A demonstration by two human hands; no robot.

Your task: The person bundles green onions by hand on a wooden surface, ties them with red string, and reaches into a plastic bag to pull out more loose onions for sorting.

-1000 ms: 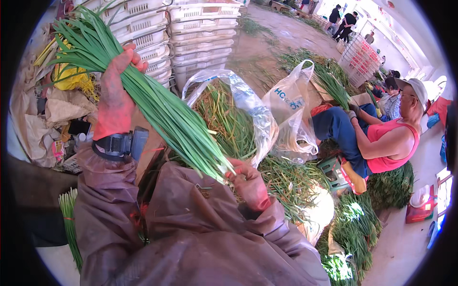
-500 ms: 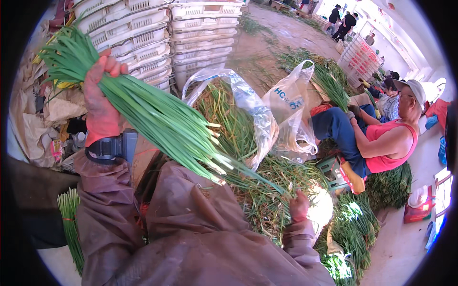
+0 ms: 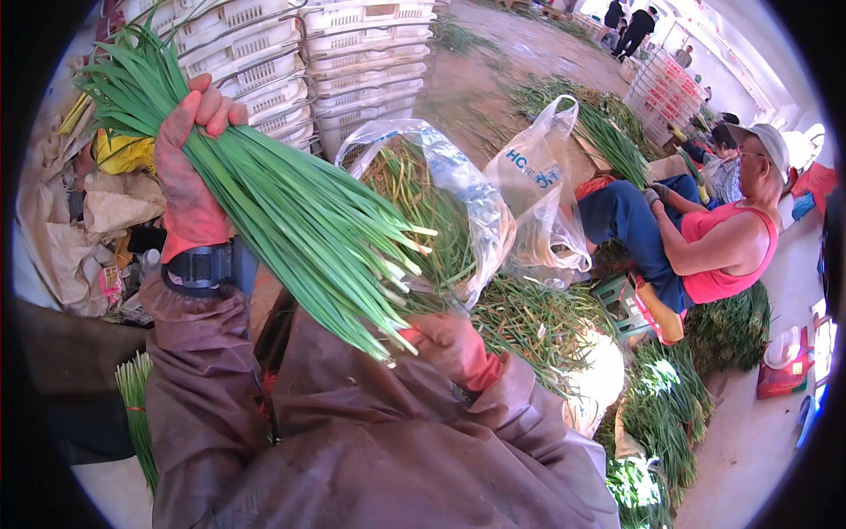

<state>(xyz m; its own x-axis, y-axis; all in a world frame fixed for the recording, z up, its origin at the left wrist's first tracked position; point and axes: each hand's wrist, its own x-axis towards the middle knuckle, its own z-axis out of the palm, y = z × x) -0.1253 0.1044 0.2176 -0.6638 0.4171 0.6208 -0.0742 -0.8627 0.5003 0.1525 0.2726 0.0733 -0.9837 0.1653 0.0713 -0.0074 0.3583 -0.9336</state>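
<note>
In my left hand (image 3: 196,154) is a thick bunch of garlic chives (image 3: 282,198), gripped around its leafy part and held up at a slant. Its green leaf tips fan out at the upper left, and the pale cut ends point down to the right. At those ends is my right hand (image 3: 448,346), fingers curled in and slightly blurred by motion; its fingertips meet the lowest stalks, and whatever they pinch is hidden. Beneath the bunch, my lap is covered by a brown waterproof apron (image 3: 352,441). A tied bunch of chives (image 3: 137,414) stands by my left sleeve.
A clear plastic bag (image 3: 493,220) holds loose trimmings (image 3: 414,189), with more scraps (image 3: 538,322) in front. White crates (image 3: 366,62) are stacked behind. At right a person in a pink top (image 3: 727,238) sits beside chive piles (image 3: 661,414). Crumpled sacks (image 3: 119,203) lie left.
My right hand has moved left and inward, from over the scraps to the cut ends of the bunch. The strand stretched toward it before is gone from view. The stalk ends are more spread.
</note>
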